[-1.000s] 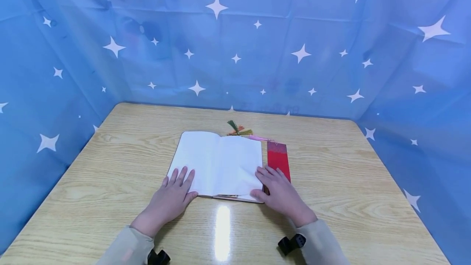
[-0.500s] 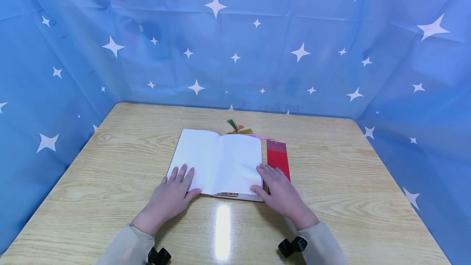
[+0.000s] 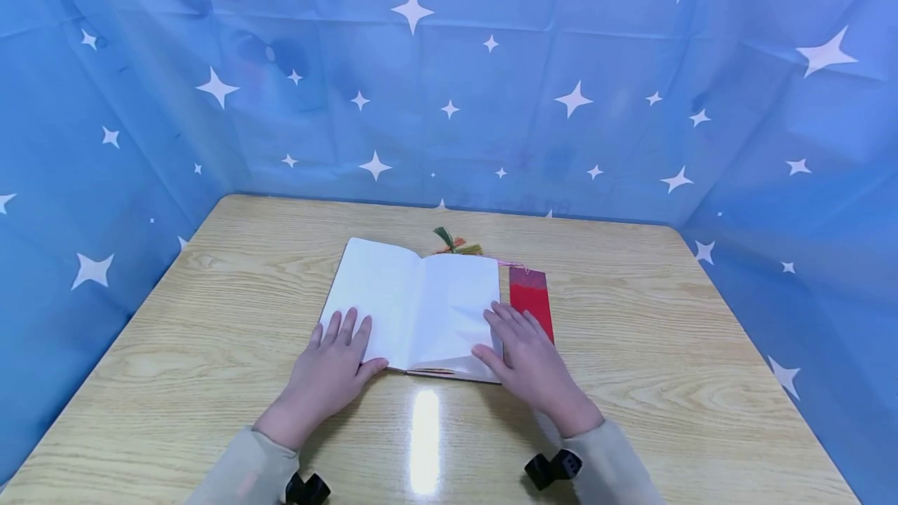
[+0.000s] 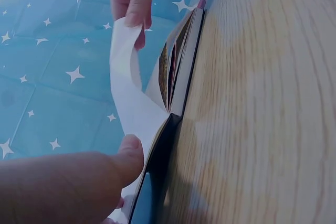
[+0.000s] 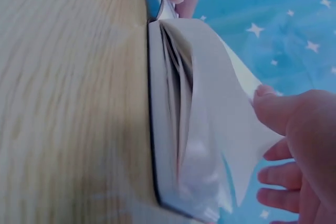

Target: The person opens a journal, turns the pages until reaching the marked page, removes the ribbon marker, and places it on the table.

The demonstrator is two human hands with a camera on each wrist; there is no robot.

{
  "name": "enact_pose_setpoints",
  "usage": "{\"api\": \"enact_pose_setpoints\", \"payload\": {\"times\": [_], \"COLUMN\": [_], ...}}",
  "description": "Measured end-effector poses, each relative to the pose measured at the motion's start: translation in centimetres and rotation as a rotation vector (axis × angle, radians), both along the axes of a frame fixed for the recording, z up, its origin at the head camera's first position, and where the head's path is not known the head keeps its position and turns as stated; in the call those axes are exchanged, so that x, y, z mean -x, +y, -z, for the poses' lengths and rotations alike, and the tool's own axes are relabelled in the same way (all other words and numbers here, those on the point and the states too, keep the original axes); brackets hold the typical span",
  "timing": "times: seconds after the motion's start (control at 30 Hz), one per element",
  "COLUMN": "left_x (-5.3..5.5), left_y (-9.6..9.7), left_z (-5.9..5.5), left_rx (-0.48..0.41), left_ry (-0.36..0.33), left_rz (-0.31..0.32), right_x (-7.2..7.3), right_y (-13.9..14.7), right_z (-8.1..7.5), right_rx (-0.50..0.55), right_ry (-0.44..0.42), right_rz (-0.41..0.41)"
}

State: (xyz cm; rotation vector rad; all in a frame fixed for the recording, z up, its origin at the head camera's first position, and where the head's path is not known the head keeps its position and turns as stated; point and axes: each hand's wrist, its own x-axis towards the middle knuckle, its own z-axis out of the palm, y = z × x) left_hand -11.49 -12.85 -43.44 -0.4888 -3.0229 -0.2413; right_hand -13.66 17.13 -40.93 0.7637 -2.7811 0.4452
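A notebook (image 3: 382, 294) lies spread on the wooden table, its blank white pages facing up. My left hand (image 3: 328, 372) rests on the lower left page with straight fingers, the thumb near the bottom edge. At the right side my right hand (image 3: 536, 361) pinches a page (image 5: 236, 108), thumb on top and fingers beneath. That page bows up from the block in both wrist views. Under it, flat inserts (image 4: 165, 72) show between the pages. Tassels (image 3: 456, 244) in green, orange and yellow stick out past the top edge.
A red bookmark-like strip (image 3: 531, 302) lies right of the notebook, partly behind my right hand, with a pink cord at its top. The wooden table (image 3: 245, 279) ends at a blue star-patterned cloth (image 3: 449, 84) behind and at both sides.
The notebook's left page has tilted up slightly at its far edge. My right hand has shifted a little inward and up, and the right page's lower corner has lifted and curled.
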Motion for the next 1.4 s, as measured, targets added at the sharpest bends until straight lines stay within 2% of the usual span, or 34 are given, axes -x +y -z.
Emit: {"api": "enact_pose_setpoints", "payload": {"times": [0.27, 0.47, 0.67, 0.8, 1.0, 1.13, 1.27, 1.4], "left_x": [0.1, 0.2, 0.5, 0.7, 1.0, 1.1, 1.3, 1.6], "left_y": [0.5, 1.2, 2.1, 2.6, 3.1, 3.2, 3.3, 3.3], "left_z": [-0.2, -0.2, -0.4, -0.4, -0.5, -0.5, -0.5, -0.7], "left_rx": [0.007, 0.003, -0.031, -0.067, -0.125, -0.207, -0.303, -0.34], "left_ry": [0.09, 0.158, 0.21, 0.27, 0.332, 0.428, 0.581, 0.734], "left_rz": [-0.004, 0.011, 0.084, 0.141, 0.191, 0.252, 0.319, 0.35], "right_x": [0.1, 0.2, 0.2, 0.2, 0.3, 0.2, 0.1, 0.0], "right_y": [-1.2, -1.9, -2.5, -2.8, -3.1, -3.3, -3.4, -3.3], "right_z": [-0.7, -0.2, -0.1, -0.3, -0.5, -0.7, -0.8, -0.8], "right_rx": [0.075, 0.093, 0.095, 0.106, 0.139, 0.154, 0.155, 0.154], "right_ry": [0.025, 0.073, 0.078, 0.095, 0.14, 0.169, 0.161, 0.152], "right_rz": [-0.019, -0.06, -0.079, -0.102, -0.156, -0.183, -0.179, -0.175]}}
